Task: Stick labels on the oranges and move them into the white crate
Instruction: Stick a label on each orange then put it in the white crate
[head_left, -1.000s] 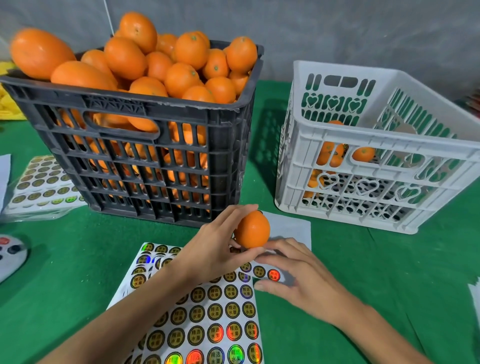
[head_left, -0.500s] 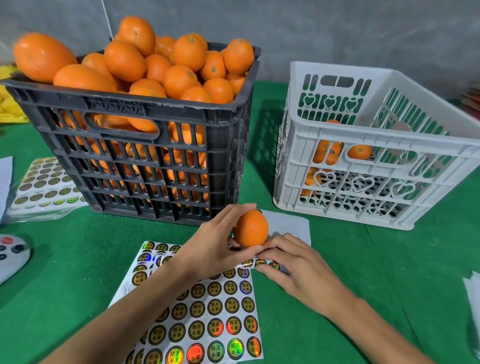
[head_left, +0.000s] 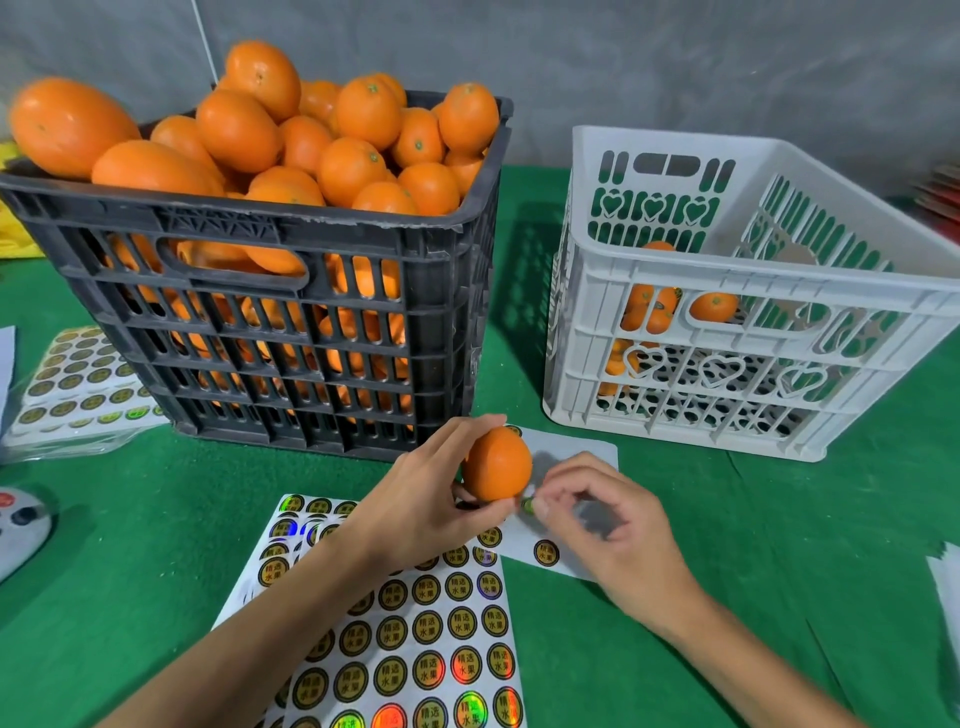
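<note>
sheet (head_left: 415, 639) on the green counter (head_left: 727, 597): rows of round gold-and-black holographic stickers, each printed 精选 over 水果. a second, nearly bare sheet (head_left: 576, 457) lies under the hands, one sticker (head_left: 546, 552) left on it. a bagged stack of sheets (head_left: 78, 379) at far left, print too small to read.

left hand (head_left: 421, 512): grip curled round the orange (head_left: 497, 462), fingers over the top and left side, thumb beneath; fruit held just above the bare sheet, in front of the gap between the two crates.

right hand (head_left: 613, 525): narrow grip, thumb and forefinger pinching a label (head_left: 528, 505), which touches the orange's lower right edge. label seen edge-on, print unreadable.

black crate (head_left: 291, 332), back left, heaped with oranges above the rim. white crate (head_left: 727, 322), back right, heart cut-outs, a few oranges at the bottom.
</note>
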